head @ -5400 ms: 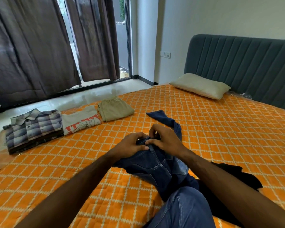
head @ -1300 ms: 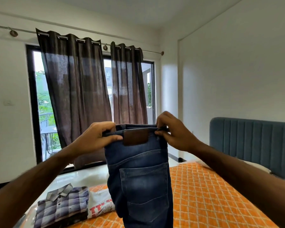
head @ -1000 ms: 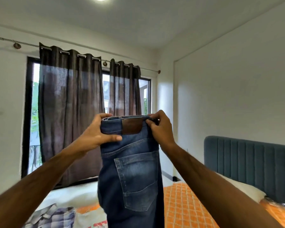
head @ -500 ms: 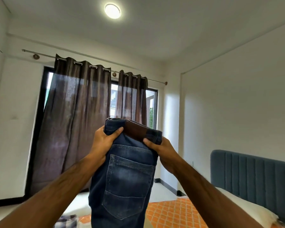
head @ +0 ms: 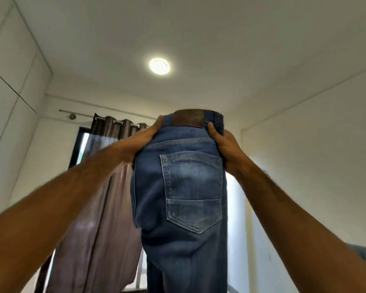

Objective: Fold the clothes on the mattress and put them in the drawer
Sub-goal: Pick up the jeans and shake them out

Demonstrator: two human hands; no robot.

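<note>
We hold both arms raised and stretched toward the middle of the frame, forearms bare, rising from the lower corners. Our left hand (head: 143, 138) grips the left edge of the jeans (head: 184, 187) near the waistband, thumb on the near face. Our right hand (head: 225, 148) grips the right edge, thumb up beside the patch. The other fingers of both hands are hidden behind the cloth.

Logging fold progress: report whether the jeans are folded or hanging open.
Hanging, halved lengthwise: jeans dangle from the waistband, gripped by left hand and right hand.
</note>
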